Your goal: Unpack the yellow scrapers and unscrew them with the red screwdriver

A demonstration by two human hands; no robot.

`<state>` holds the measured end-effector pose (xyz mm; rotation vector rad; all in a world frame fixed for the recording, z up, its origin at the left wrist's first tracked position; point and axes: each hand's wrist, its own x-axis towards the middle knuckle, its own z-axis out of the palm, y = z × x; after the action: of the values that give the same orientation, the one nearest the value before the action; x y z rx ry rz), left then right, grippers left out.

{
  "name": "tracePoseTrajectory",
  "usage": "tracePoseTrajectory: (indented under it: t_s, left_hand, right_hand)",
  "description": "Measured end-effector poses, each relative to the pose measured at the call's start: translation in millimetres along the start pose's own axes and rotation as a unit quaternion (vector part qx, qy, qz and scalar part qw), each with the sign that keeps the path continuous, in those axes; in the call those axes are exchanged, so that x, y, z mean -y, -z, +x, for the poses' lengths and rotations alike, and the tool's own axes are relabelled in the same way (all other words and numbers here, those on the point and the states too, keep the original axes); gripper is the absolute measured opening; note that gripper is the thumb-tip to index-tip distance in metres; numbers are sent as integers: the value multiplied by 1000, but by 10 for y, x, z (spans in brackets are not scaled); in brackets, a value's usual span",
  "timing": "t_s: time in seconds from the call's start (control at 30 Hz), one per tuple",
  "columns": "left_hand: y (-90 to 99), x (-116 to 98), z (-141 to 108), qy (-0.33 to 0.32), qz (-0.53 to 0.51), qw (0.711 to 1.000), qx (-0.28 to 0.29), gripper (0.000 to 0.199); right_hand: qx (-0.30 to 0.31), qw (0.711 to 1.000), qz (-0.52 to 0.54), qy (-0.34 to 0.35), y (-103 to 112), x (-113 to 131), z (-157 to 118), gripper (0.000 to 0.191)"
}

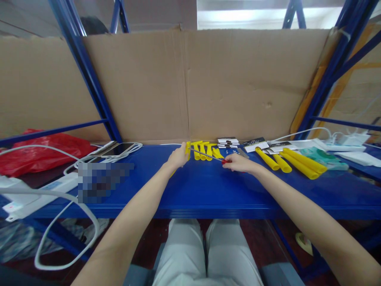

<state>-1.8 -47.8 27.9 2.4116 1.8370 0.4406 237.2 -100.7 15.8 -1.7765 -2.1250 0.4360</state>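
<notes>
My left hand (177, 155) is closed around a yellow plastic piece (187, 151), which stands upright at its fingertips. My right hand (238, 163) grips a screwdriver (225, 161) by its red handle. The long thin metal shaft points left, and its tip is at or close to the yellow piece; I cannot tell whether it is inside. Just beyond the shaft, several yellow T-shaped plastic pieces (203, 151) lie in a row. Small yellow parts (218, 153) are heaped beside them. My fingers hide part of the held piece and the handle.
Yellow tubes (300, 163) lie on the blue shelf (196, 190) at right, near black-and-white cards (255, 144) and a green plastic bag (323, 158). At left are a white power strip (44, 196), cables and a red bag (50, 153). Cardboard (143, 87) closes the back.
</notes>
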Motion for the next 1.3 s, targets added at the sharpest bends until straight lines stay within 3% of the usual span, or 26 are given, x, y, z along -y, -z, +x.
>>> tracePoseTrajectory:
  t_s: [0.13, 0.37, 0.53, 0.7, 1.0, 1.17, 1.3]
  left_hand:
    - [-2, 15, 8, -1, -18, 1000, 1, 26]
    - [-3, 16, 9, 4, -19, 1000, 0, 25]
    - [5, 12, 4, 5, -20, 1000, 7, 26]
    - [5, 7, -2, 4, -17, 1000, 3, 25]
    - [-9, -3, -3, 3, 2, 1000, -9, 26]
    - [-9, 12, -2, 10, -9, 1000, -4, 26]
    - [-4, 28, 0, 13, -22, 1000, -6, 27]
  right_hand:
    - [-45, 996, -66, 26, -35, 26, -12, 14]
    - [-78, 993, -88, 12, -93, 37, 10, 16]
    - [-39, 999, 6, 24, -49, -43, 39, 17]
    - [-46, 996, 80, -1, -77, -77, 60, 11]
    - [-118, 988, -58, -80, -48, 31, 19, 12]
    - [-144, 982, -115, -44, -13, -9, 34, 20]
    - [-105, 989, -104, 24, 37, -70, 29, 27]
